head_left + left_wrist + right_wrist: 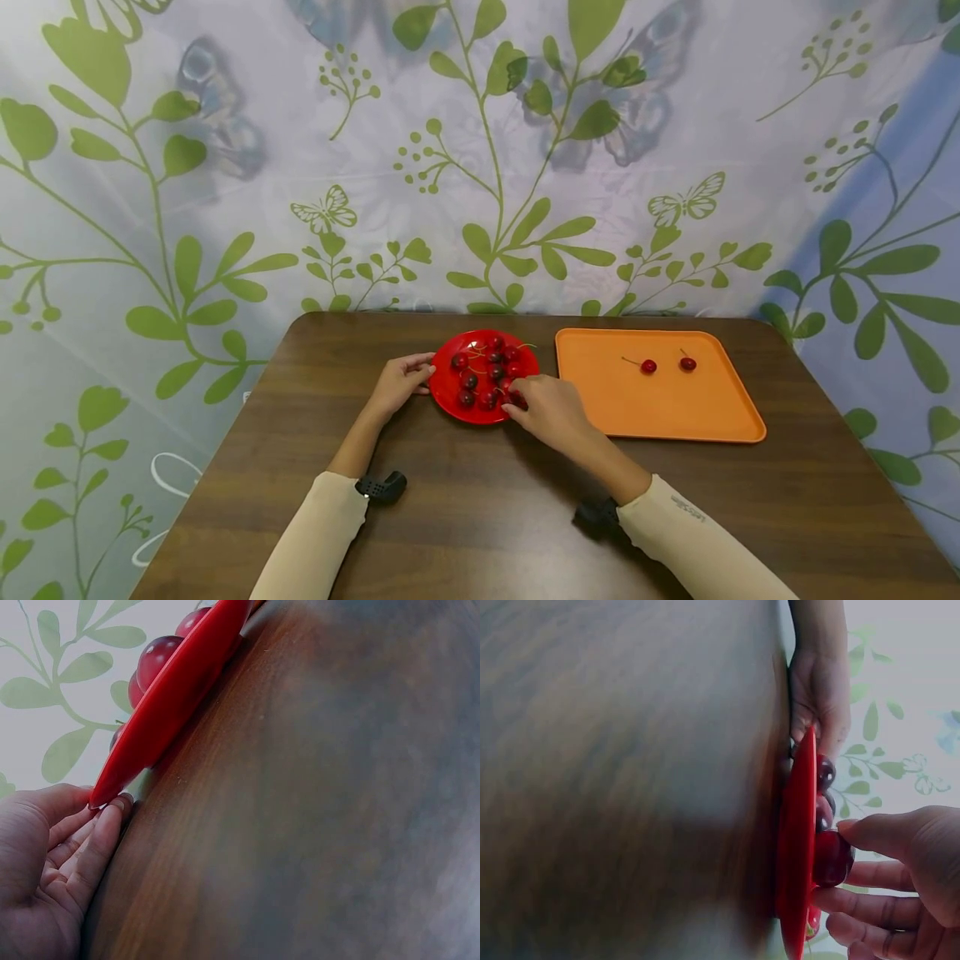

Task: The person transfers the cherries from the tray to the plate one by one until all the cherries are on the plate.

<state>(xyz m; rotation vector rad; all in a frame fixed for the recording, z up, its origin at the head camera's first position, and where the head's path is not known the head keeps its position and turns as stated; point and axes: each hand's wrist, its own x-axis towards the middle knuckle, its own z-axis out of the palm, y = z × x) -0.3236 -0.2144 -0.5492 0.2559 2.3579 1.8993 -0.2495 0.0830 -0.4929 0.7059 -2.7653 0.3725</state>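
A round red plate (447, 401) heaped with several dark red cherries (467, 398) lies on the table. At its left rim, my left hand (398, 385) pinches the edge, thumb on top and fingers beneath, as the left wrist view shows. My right hand (553, 410) reaches over the plate's right side. In the right wrist view, its thumb and fingers close around a dark cherry (831, 859) that sits low against the plate. Behind that cherry, others (824, 772) line up towards the left hand. Most of the pinched cherry is hidden by the right hand in the head view.
To the right of the plate lies an orange rectangular tray (660, 410) with a raised rim. Two stemmed cherries, one left (648, 367) and one right (687, 364), rest on it. Behind the brown wooden table (480, 517) hangs a leaf-patterned cloth (360, 167).
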